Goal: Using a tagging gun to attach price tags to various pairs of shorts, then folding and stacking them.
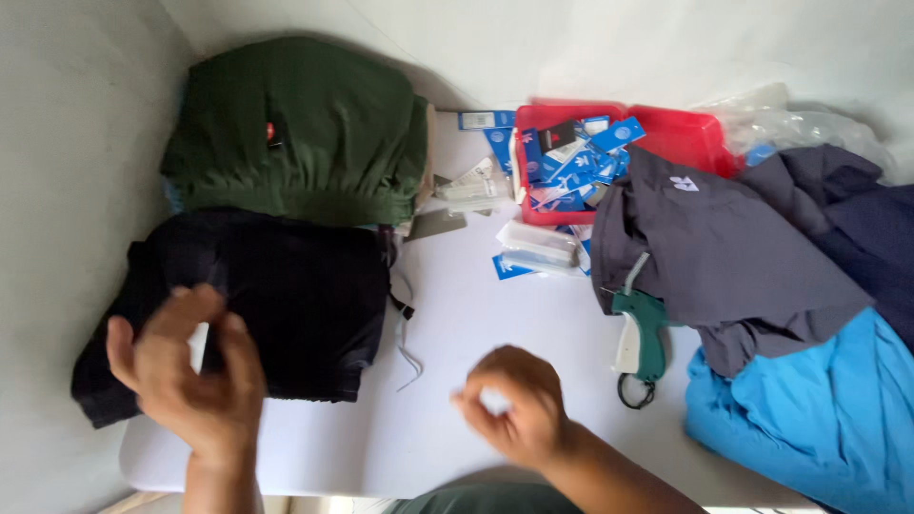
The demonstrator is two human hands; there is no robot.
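Head view: white table (447, 400) seen, folded black garment (276, 305) stacked at left edge below green one (295, 124). Left hand (190, 371) held over black garment, small white tag pinched. Right hand (509, 405) curled loosely, nothing visibly held. Tagging gun (640, 341) lies just beside grey shirt (724, 247). Tag best kept flat, fabric smooth.

two garment stacks (286, 228), one tagging gun (640, 341)
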